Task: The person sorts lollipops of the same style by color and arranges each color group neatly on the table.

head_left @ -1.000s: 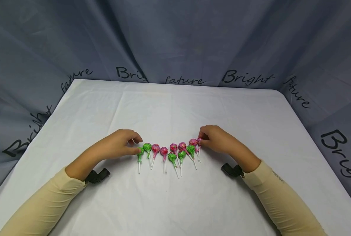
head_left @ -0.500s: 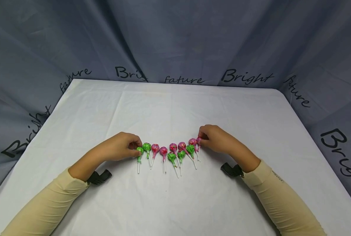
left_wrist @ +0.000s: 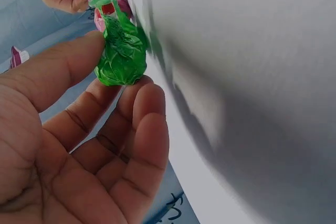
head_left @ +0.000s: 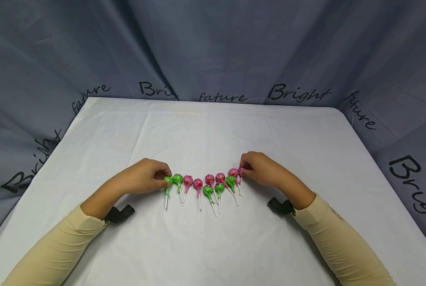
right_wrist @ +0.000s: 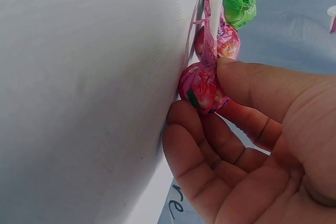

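Note:
Several wrapped lollipops lie in an uneven row on the white table, sticks toward the person. At the row's left end my left hand (head_left: 145, 176) pinches a green lollipop (left_wrist: 123, 56) by its head, thumb on one side and fingers on the other. My right hand (head_left: 261, 169) pinches the pink lollipop (right_wrist: 202, 87) at the right end between thumb and fingers. Between the hands lie a green lollipop (head_left: 177, 179), a pink lollipop (head_left: 198, 183) and several more in both colours. Some of them overlap toward the right.
A white cloth (head_left: 206, 131) covers the table, with faint creases. Grey-blue curtains (head_left: 213, 47) with black lettering stand behind and at both sides. A black strap piece (head_left: 120, 214) hangs at the left wrist, and another black piece (head_left: 281, 206) at the right.
The left hand's fingers have closed onto the leftmost green lollipop, and it has shifted slightly left with its stick tilting. My right hand stays at the pink lollipop.

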`<state>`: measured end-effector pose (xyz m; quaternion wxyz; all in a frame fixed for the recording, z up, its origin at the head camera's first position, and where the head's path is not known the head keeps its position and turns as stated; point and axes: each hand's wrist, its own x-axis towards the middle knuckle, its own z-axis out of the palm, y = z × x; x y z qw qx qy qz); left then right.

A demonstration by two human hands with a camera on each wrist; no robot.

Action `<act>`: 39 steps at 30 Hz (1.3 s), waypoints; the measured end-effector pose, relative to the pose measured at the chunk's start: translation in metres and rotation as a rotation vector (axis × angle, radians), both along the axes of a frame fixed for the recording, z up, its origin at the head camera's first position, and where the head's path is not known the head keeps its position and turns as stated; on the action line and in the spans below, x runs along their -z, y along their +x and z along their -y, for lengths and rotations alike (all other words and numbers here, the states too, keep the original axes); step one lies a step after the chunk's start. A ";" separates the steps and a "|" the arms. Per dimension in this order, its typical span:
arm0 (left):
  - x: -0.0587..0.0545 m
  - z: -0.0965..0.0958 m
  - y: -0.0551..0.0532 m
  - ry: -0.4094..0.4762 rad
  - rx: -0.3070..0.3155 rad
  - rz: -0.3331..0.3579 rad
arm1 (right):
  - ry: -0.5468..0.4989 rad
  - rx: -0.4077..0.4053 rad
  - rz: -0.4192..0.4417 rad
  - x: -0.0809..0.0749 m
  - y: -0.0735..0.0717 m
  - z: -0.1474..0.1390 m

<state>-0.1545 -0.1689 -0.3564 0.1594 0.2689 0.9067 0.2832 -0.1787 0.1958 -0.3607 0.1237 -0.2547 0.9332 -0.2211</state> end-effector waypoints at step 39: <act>-0.008 -0.011 -0.110 0.124 -0.061 -0.020 | -0.001 0.003 0.002 0.002 0.000 0.000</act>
